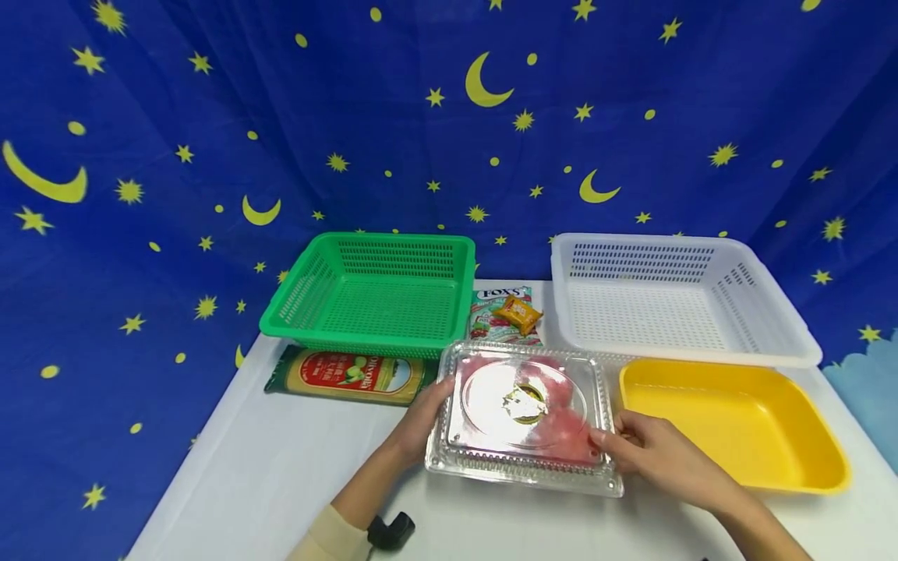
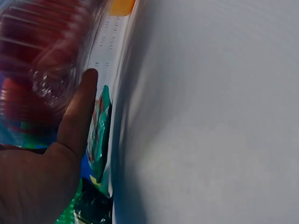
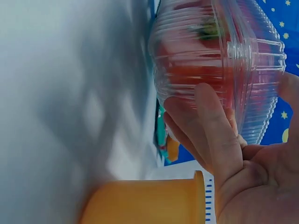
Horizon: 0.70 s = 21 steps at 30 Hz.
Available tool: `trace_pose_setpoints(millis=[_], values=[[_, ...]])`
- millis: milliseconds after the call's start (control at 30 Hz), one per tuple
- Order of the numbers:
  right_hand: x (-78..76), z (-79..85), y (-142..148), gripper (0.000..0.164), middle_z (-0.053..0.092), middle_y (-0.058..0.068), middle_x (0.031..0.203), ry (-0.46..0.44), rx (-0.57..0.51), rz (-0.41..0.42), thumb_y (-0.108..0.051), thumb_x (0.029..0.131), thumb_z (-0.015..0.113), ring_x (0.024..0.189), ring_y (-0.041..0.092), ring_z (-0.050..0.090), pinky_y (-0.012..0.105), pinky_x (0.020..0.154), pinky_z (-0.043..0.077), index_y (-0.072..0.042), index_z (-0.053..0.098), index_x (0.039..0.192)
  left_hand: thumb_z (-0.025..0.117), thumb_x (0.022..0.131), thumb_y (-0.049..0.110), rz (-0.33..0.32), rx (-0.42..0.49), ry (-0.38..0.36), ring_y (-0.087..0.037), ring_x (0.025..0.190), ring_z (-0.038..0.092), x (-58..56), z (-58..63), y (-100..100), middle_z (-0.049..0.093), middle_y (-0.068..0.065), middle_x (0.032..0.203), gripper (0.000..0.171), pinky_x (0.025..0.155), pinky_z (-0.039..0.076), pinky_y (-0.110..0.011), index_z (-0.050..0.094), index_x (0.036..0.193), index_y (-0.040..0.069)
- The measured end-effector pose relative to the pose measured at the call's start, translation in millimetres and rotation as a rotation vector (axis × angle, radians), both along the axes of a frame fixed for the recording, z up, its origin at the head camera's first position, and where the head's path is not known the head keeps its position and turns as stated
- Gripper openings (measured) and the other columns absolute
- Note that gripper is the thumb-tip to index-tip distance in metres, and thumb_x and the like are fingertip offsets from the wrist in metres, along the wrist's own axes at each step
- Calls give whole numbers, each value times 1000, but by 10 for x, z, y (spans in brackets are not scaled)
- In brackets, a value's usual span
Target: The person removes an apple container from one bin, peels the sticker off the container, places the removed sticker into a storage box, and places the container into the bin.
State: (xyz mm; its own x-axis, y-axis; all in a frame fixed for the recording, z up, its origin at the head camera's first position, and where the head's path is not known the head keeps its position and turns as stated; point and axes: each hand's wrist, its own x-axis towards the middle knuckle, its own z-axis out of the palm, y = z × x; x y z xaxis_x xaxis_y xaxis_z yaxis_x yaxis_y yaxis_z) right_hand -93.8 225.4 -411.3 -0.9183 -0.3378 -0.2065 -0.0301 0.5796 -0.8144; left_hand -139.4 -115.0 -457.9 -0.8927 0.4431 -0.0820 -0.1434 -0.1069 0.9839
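The left hand holds the left side of a clear plastic box, and the right hand grips its right side, thumb on the lid and other fingers lower down. The box is held up over the white table, its lid tilted toward the head camera. Round red pieces show through the plastic; glare on the lid makes them hard to name, though they look like tomatoes. A black object sits by the left wrist, beside a pale sleeve.

Just right of the box is a yellow tray, near the right hand. Left of the box, a printed pasta packet lies along the front of a green basket. Beyond the box, a FOX'S candy bag lies between the green basket and a white basket, with a small orange packet on it. Behind everything hangs a blue cloth with yellow moons and stars.
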Motion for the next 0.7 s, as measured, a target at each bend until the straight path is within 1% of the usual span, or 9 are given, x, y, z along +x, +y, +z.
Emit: trace_pose_setpoints(millis=[100,167,300,400,500,600,700], values=[[18,-17,1,31,63,-1,77,10,15,7,-37,94,61,68,14,57,26,57,46,-6,62,100,32,100,53,2,-50,35,-21,103,61,27,-11,-32,61,-13,117,68,92,46,-34,32,147,5],[30,-21,3,31,63,-2,77,16,20,6,-37,94,61,68,14,57,26,56,46,-6,62,100,33,101,51,25,-85,60,-21,99,62,47,-31,-44,62,-13,113,65,89,47,-34,35,146,4],[49,-41,19,31,64,-3,79,18,12,15,-37,95,60,69,13,58,26,58,47,-7,63,103,39,101,44,94,-161,106,-21,95,62,60,-75,-52,65,-12,108,58,86,48,-35,45,139,1],[70,-53,32,30,64,-4,78,29,5,22,-36,95,60,69,11,58,26,59,47,-7,63,104,42,101,40,111,-226,130,-20,95,63,57,-83,-59,66,-10,107,53,86,48,-35,47,138,1],[88,-48,25,28,62,-4,73,47,23,16,-37,94,62,65,9,55,25,55,44,-9,63,98,43,101,36,119,-295,152,-19,93,63,59,-81,-71,67,-9,106,51,85,48,-35,48,138,1],[101,-54,16,28,58,-5,66,78,53,9,-38,92,64,60,8,52,24,51,41,-11,61,86,43,101,35,142,-354,176,-18,93,62,60,-85,-85,67,-9,106,50,84,47,-36,50,137,1],[111,-55,3,32,57,-5,63,61,83,-3,-42,91,64,59,9,54,24,53,43,-13,60,79,45,100,35,164,-382,189,-18,92,60,57,-100,-92,66,-10,106,49,82,48,-35,53,133,0]])
